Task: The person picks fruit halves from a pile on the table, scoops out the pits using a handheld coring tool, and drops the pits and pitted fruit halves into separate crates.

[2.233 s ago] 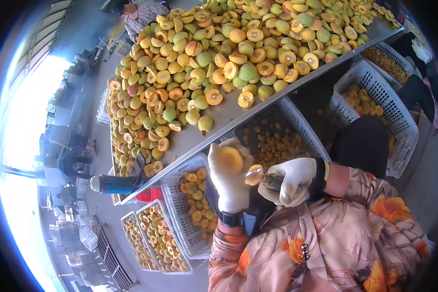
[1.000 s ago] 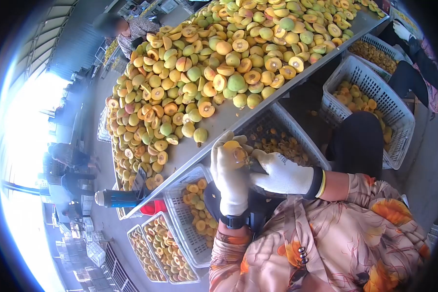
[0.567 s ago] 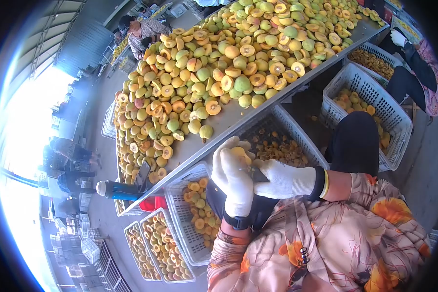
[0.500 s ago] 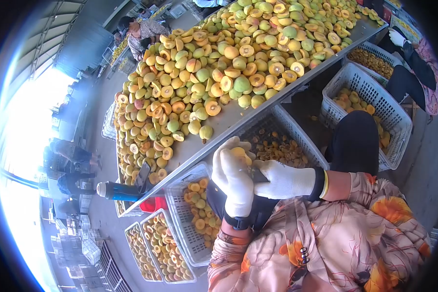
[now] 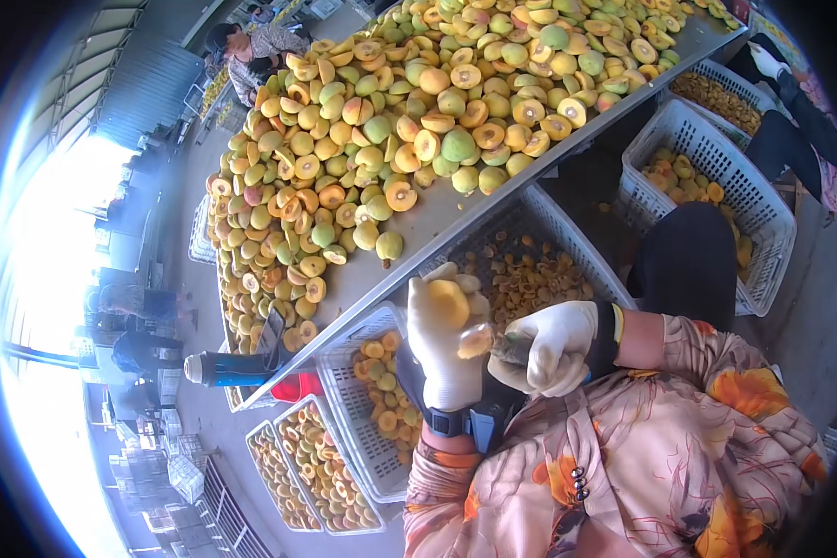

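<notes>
My left hand [image 5: 448, 344], in a white glove, is closed around a cut yellow peach half [image 5: 447, 304] and holds it upright, cut side hard to make out. My right hand [image 5: 551, 349], also gloved, has its fingers curled round a small hand tool [image 5: 511, 349]; its dark end points at the left hand and a bit of blue shows at the other end. Between the hands, a blurred orange-and-pale piece of fruit or pit [image 5: 475, 341] is by the tool's tip. Below them stands a crate [image 5: 581, 237] with loose pits and scraps.
A metal table [image 5: 381, 279] bears a large heap of halved peaches [image 5: 372, 130]. Crates of peach halves stand at my left [image 5: 367, 465] and right [image 5: 763, 223]. A blue bottle [image 5: 223, 368] lies at the table corner near a phone [image 5: 271, 333]. Other people work nearby.
My hands have moved apart. The right hand has turned, so the tool now shows. The peach half is more visible in the left hand, and a small piece appears between the hands.
</notes>
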Demonstrator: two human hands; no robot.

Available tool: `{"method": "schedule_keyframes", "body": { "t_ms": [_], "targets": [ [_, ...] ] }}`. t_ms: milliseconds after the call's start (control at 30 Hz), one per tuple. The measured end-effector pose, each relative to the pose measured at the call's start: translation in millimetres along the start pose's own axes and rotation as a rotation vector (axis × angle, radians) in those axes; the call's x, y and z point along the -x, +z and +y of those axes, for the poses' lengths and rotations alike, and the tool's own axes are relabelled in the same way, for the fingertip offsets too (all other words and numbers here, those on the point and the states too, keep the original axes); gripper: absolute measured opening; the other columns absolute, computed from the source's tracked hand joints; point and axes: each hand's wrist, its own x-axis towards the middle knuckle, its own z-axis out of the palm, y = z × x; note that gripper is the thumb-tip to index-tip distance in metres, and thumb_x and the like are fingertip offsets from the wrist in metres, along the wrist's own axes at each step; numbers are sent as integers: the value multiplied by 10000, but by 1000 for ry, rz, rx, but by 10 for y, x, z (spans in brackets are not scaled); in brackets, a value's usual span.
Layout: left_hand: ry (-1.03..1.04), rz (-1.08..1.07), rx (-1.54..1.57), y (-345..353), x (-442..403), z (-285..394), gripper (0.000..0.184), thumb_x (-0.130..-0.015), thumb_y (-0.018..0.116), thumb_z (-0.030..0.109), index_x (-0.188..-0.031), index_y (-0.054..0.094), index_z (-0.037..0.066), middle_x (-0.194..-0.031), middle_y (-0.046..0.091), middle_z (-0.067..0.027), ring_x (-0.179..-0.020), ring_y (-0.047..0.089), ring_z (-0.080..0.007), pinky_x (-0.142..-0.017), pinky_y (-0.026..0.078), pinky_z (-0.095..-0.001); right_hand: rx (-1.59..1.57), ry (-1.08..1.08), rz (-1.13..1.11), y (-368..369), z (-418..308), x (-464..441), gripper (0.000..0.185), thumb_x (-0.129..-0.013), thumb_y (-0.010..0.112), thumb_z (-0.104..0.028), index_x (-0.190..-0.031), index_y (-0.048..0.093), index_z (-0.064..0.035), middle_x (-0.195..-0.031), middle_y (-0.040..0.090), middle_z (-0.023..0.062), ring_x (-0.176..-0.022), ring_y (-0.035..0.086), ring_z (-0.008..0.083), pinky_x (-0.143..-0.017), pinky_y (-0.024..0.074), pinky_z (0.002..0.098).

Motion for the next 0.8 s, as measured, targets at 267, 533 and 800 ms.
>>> {"method": "schedule_keyframes", "body": {
  "t_ms": [267, 533, 800],
  "targets": [
    [185, 499, -2104, -1266, 345, 973, 299, -953, 670, 277, -1098, 726, 22, -1018, 702, -218, -960, 677, -370, -868, 529, -454, 1671, 193, 875, -825, 45, 380, 295, -836, 656, -251, -995, 665, -3, -825, 710, 206, -798, 711, 374, -725, 542, 488],
    [598, 348, -2445, -923, -1897, 850, 656, -858, 744, 496, -1321, 636, 45, -1380, 583, -189, -1277, 513, -401, -1031, 423, -521, 1508, 57, 1085, -832, -61, 228, 274, -892, 639, -277, -1020, 614, -37, -769, 677, 246, -755, 685, 446, -701, 533, 542],
    [261, 119, -2645, -784, -2760, 644, 595, -842, 749, 487, -1251, 614, 76, -1334, 619, -143, -1301, 517, -342, -1087, 342, -539, 1559, 356, 1164, -999, -72, 447, 304, -917, 591, -246, -1131, 604, -31, -895, 715, 237, -879, 703, 434, -783, 546, 524]
  ]
}}
